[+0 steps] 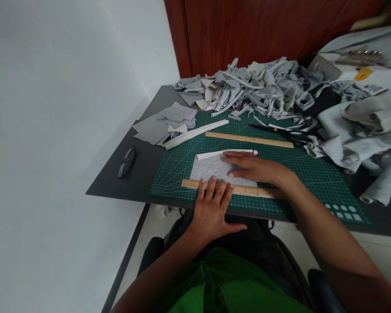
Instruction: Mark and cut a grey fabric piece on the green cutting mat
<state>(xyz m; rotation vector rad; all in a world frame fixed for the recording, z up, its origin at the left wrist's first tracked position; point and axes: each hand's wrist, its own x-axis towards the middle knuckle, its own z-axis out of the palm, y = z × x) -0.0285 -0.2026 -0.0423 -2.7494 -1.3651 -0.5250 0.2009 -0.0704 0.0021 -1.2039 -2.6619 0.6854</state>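
A light grey piece of fabric [208,168] lies on the green cutting mat [176,167], its far edge folded over into a pale strip. Across its near edge runs a wooden ruler [247,190]. My left hand [211,211] presses on the ruler with fingers spread and thumb out to the side. On the fabric rests my right hand [250,167], its fingers stretched flat and reaching the folded edge. Just past that edge's right end is a small pink round tip [255,152]; what it belongs to is hidden.
A second wooden ruler [247,138] and black scissors [283,132] lie farther back. Rolled fabric strips [198,134] and flat grey pieces [164,124] are at left, near folded glasses [127,163]. Heaped grey scraps [254,87] line the back; more fabric [361,130] covers the right side.
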